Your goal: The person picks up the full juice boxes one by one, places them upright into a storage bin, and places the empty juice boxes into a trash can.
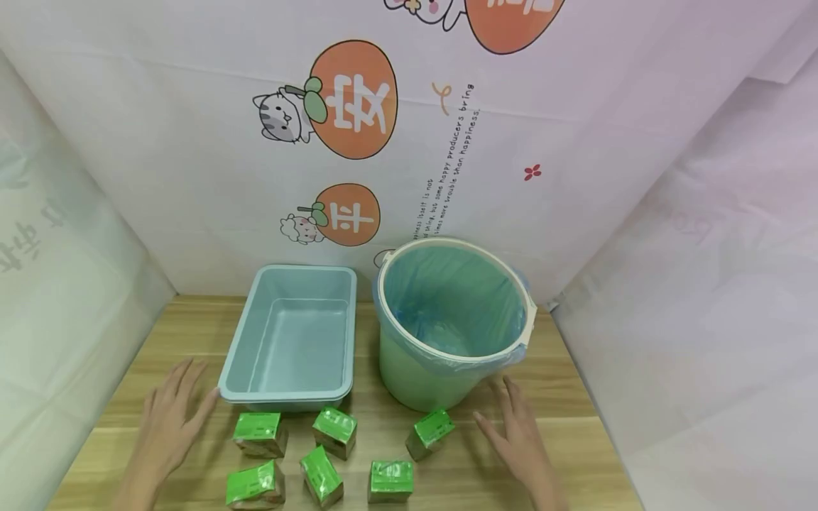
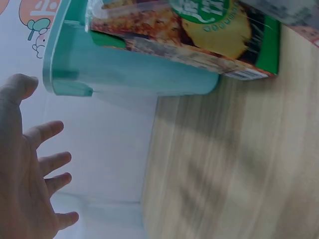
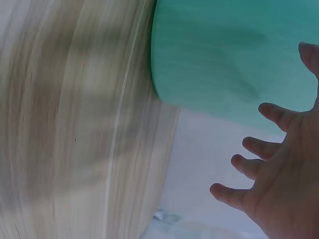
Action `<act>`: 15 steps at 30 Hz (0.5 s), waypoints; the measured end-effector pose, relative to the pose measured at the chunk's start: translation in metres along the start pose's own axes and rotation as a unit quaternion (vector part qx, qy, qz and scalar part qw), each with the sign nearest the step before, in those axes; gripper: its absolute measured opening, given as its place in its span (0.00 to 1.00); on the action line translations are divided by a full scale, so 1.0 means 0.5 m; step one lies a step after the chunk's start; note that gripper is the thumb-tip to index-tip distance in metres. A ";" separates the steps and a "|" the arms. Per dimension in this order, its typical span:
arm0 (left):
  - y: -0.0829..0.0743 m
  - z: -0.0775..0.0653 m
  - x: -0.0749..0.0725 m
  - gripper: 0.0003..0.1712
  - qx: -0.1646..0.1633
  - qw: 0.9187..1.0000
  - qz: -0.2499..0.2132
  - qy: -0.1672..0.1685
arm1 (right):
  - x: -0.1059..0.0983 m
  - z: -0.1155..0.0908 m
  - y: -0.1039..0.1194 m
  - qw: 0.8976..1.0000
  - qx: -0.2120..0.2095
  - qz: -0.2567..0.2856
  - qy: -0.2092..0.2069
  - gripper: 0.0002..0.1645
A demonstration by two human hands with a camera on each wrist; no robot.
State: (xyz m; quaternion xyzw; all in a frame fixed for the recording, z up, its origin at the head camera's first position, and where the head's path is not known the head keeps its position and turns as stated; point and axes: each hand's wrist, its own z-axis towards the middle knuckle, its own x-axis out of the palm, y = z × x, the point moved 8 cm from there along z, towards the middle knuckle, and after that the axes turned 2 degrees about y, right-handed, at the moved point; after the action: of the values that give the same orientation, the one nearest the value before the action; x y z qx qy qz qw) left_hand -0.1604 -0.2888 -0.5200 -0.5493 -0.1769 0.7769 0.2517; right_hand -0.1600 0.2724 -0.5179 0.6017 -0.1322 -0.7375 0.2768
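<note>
you hold both hands apart over a pale wooden surface [image 1: 575,433], neither gripping anything: your left hand [image 1: 167,426], fingers spread, is just beside the near left corner of a light blue tray [image 1: 284,396], while your right hand [image 1: 514,433], fingers also extended, is beside a green bin [image 1: 409,372]. between them, six small green-topped boxes sit in front of the two containers — the upper left box [image 1: 258,431], the upper middle box [image 1: 335,428] and the right box [image 1: 429,433] farther out, the lower left box [image 1: 255,486], the slanted box [image 1: 322,477] and the lower right box [image 1: 390,481] nearer you. the tray and bin hold no boxes.

the likely risks are small ones: a quick inward sweep of your left thumb could nudge the tray, and your right fingers could snag the loose liner [image 1: 450,323] hanging over the bin's edge. the boxes stand close together — a wide reach for one could knock its neighbour over.
</note>
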 end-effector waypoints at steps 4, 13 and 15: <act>-0.018 0.014 0.000 0.34 0.012 1.000 -0.004 0.000 | 0.003 -0.011 0.025 0.999 -0.027 -0.010 -0.021 0.41; -0.067 0.049 0.017 0.34 0.062 0.998 -0.019 0.000 | -0.003 -0.026 0.115 0.992 -0.097 -0.067 -0.055 0.40; -0.072 0.056 0.026 0.36 0.067 0.997 -0.021 0.010 | -0.003 -0.027 0.138 0.988 -0.123 -0.073 -0.055 0.38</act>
State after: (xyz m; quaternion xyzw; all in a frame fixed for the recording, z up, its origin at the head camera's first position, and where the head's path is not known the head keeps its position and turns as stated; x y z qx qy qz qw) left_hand -0.1832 -0.2520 -0.5008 -0.5355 -0.1332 0.7759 0.3059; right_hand -0.1299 0.2190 -0.4836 0.5294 -0.0113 -0.7986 0.2861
